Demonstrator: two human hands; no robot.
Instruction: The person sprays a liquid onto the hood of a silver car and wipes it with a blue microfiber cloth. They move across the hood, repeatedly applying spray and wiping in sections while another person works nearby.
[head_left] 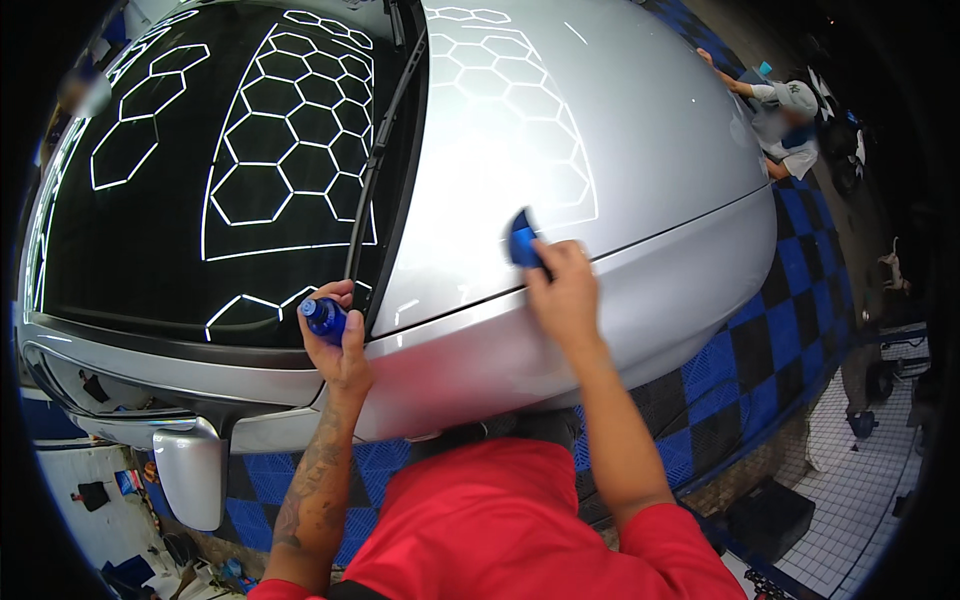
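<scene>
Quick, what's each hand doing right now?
Left hand: closed around a small blue bottle.
Right hand: pressing a blue applicator pad on the silver car hood.

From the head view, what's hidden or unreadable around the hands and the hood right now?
- Blue applicator pad: its lower part and working face, covered by the right hand.
- Small blue bottle: its body, wrapped by the left hand; cap state too small to tell.
- Silver hood: any film on it, masked by reflected hexagon lights.
- Second person: blurred near the picture's rim.
</scene>
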